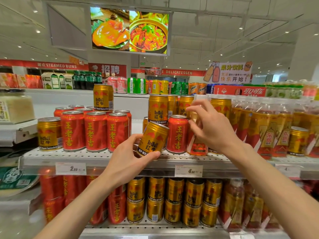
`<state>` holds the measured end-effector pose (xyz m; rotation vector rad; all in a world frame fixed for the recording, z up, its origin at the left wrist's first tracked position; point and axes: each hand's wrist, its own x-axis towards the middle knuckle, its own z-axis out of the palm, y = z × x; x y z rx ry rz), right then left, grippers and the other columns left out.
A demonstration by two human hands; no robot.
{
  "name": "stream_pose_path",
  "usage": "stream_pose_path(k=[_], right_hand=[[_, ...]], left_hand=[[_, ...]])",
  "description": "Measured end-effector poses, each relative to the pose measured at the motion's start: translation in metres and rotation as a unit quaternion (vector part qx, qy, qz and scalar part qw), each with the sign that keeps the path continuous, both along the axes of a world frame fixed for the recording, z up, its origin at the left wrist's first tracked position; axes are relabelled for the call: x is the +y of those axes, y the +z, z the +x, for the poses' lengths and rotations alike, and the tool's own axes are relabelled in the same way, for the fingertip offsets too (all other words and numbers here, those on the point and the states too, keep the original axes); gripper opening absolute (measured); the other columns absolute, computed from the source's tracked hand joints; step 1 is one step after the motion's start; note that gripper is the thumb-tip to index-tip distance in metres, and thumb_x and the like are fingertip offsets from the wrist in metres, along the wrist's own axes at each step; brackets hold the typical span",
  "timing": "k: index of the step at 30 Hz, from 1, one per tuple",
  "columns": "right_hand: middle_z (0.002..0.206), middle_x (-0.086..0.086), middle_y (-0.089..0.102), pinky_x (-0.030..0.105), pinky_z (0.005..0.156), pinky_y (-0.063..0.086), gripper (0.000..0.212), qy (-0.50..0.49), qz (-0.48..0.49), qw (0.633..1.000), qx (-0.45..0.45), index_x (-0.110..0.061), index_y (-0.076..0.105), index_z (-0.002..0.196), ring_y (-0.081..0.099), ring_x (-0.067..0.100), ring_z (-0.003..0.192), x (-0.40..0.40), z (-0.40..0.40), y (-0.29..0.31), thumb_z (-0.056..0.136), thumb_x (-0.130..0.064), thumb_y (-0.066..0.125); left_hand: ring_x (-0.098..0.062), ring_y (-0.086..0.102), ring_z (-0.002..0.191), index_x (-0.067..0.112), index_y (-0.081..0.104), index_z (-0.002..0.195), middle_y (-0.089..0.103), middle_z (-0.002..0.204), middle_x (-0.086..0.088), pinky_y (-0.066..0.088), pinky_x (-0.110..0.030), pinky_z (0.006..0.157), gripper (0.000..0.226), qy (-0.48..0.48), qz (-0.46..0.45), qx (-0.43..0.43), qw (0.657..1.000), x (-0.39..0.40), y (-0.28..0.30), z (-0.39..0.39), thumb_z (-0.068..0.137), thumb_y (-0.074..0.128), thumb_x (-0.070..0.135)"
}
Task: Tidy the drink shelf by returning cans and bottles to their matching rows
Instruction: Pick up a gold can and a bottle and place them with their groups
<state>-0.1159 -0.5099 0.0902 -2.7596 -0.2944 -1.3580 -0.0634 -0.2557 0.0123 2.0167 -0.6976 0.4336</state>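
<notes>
The left hand (128, 156) grips a gold Red Bull can (152, 138), fingers (151, 155) curled under its lower edge and the thumb on its left side; the can is tilted, top leaning to the right, held just above the front edge of the upper shelf (96, 156). Just behind it stand more gold Red Bull cans (158, 107), stacked two high. The right hand (209, 125) reaches over to a clear bottle with an orange and red label (197, 145), which stands upright on the shelf just right of a lone red can (177, 133); the fingers are curled round the bottle's upper part, though the hand hides most of the contact, so the hold looks like a grip rather than a firm clamp. To the right of that bottle runs a row of like bottles (269, 128), with another gold can (297, 141) standing among them. On the left half of the shelf is a block of red cans (95, 131); one gold can (49, 133) stands at its left end, touching the nearest red can, and another gold can (103, 97) sits on top of the block's back rows. The lower shelf (155, 230) carries red cans, gold cans stacked two high and bottles, left to right. Two price tags (70, 168) hang on the upper shelf's front rail.
</notes>
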Motion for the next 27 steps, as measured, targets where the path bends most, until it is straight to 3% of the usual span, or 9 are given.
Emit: stream_pose_path(k=[2, 5, 10, 13, 16, 18, 23, 27], right_hand=[[0.139, 0.006, 0.048, 0.029, 0.051, 0.056, 0.042, -0.013, 0.007, 0.999, -0.029, -0.01, 0.057, 0.132, 0.056, 0.011, 0.063, -0.004, 0.0, 0.004, 0.093, -0.022, 0.068], [0.15, 0.007, 0.04, 0.023, 0.053, 0.051, 0.056, -0.046, 0.04, 0.997, -0.054, -0.012, 0.047, 0.144, 0.056, 0.011, 0.062, -0.008, 0.004, 0.01, 0.093, -0.025, 0.067], [0.151, 0.004, 0.042, 0.014, 0.049, 0.034, 0.064, -0.074, 0.059, 0.995, -0.034, -0.013, 0.037, 0.151, 0.049, 0.004, 0.058, -0.016, 0.011, 0.009, 0.096, -0.034, 0.062], [0.139, 0.005, 0.046, 0.018, 0.054, 0.042, 0.07, -0.077, 0.054, 0.995, -0.04, -0.01, 0.038, 0.15, 0.058, 0.012, 0.075, -0.017, 0.008, 0.014, 0.093, -0.038, 0.066], [0.133, 0.007, 0.046, 0.032, 0.083, 0.052, 0.063, -0.068, 0.043, 0.994, -0.076, -0.012, 0.049, 0.137, 0.051, 0.019, 0.11, -0.017, 0.004, 0.015, 0.087, -0.043, 0.07], [0.13, 0.008, 0.047, 0.035, 0.095, 0.049, 0.061, -0.041, 0.053, 0.994, -0.089, -0.014, 0.048, 0.133, 0.048, 0.02, 0.114, -0.017, 0.002, 0.011, 0.085, -0.043, 0.071], [0.124, 0.008, 0.051, 0.039, 0.074, 0.061, 0.069, 0.045, 0.093, 0.993, -0.052, -0.02, 0.032, 0.138, 0.064, 0.026, 0.092, -0.015, -0.008, 0.001, 0.087, -0.042, 0.074], [0.13, 0.007, 0.05, 0.04, 0.078, 0.062, 0.07, 0.07, 0.109, 0.99, -0.052, -0.018, 0.034, 0.141, 0.065, 0.023, 0.095, -0.016, -0.014, 0.0, 0.088, -0.038, 0.075]], left_hand=[[0.0, 0.063, 0.103, 0.034, 0.056, 0.13, 0.068, 0.114, 0.018, 0.051, -0.022, 0.085, 0.062, -0.001, 0.0, 0.0, 1.0, -0.003, 0.0, 0.0, 0.078, 0.077, 0.061], [0.0, 0.063, 0.103, 0.033, 0.057, 0.13, 0.068, 0.115, 0.017, 0.049, -0.018, 0.082, 0.065, -0.01, 0.0, 0.002, 1.0, -0.008, -0.001, 0.0, 0.076, 0.077, 0.062], [0.002, 0.061, 0.107, 0.035, 0.055, 0.132, 0.067, 0.117, 0.02, 0.052, -0.027, 0.092, 0.084, -0.015, -0.002, 0.002, 1.0, -0.015, 0.0, -0.003, 0.063, 0.065, 0.081], [0.002, 0.06, 0.108, 0.035, 0.054, 0.131, 0.066, 0.117, 0.02, 0.053, -0.031, 0.095, 0.073, -0.016, -0.015, 0.008, 1.0, -0.02, 0.0, -0.006, 0.071, 0.076, 0.07], [0.002, 0.06, 0.107, 0.035, 0.054, 0.13, 0.066, 0.117, 0.019, 0.052, -0.027, 0.092, 0.065, -0.012, -0.024, 0.008, 1.0, -0.024, 0.0, -0.005, 0.075, 0.078, 0.06], [0.002, 0.062, 0.106, 0.034, 0.055, 0.13, 0.067, 0.116, 0.018, 0.05, -0.021, 0.087, 0.065, -0.013, -0.032, 0.006, 0.999, -0.027, -0.001, -0.006, 0.075, 0.079, 0.059], [0.004, 0.063, 0.103, 0.032, 0.057, 0.132, 0.068, 0.113, 0.018, 0.046, -0.011, 0.079, 0.067, -0.008, -0.049, -0.008, 0.999, -0.037, -0.003, -0.01, 0.074, 0.079, 0.06], [0.004, 0.062, 0.106, 0.029, 0.058, 0.134, 0.068, 0.113, 0.019, 0.046, -0.016, 0.086, 0.073, 0.001, -0.061, -0.011, 0.998, -0.045, -0.005, -0.016, 0.073, 0.077, 0.065]])
